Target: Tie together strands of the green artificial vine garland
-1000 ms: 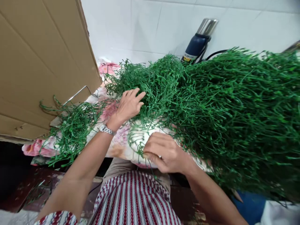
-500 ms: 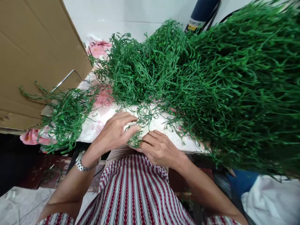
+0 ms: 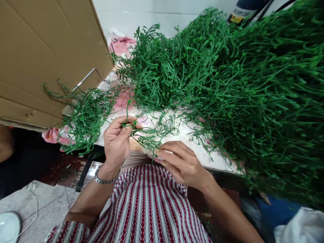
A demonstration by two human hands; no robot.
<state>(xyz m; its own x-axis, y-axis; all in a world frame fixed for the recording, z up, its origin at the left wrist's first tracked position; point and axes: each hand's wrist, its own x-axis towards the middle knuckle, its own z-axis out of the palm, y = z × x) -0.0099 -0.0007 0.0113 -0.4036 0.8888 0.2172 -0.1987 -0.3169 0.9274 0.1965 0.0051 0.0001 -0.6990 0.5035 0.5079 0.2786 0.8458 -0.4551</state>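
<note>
Between thumb and fingers, my left hand (image 3: 117, 138) pinches a small tuft of thin green plastic-looking stems (image 3: 145, 136), one of which sticks upward. My right hand (image 3: 181, 162) is closed at the tuft's other end, its fingertips touching the stem ends. Both hands are just above the near edge of a table with a white and pink floral cloth (image 3: 108, 131). A few loose stems (image 3: 168, 125) lie on the cloth behind the tuft. To the left of my left hand sits a small heap of the same stems (image 3: 84, 118).
A large pile of green stems (image 3: 253, 91) covers the table's back and right. At left stands a cardboard box (image 3: 50, 60), with a bent metal rod (image 3: 84, 79) beside it. A dark blue cylinder (image 3: 246, 10) is at the back wall. Part of another person (image 3: 5, 143) shows at far left.
My left hand has lifted and turned, and now pinches a tuft of stems. My right hand has shifted slightly right, at the tuft's end. The whole view has swung a little left.
</note>
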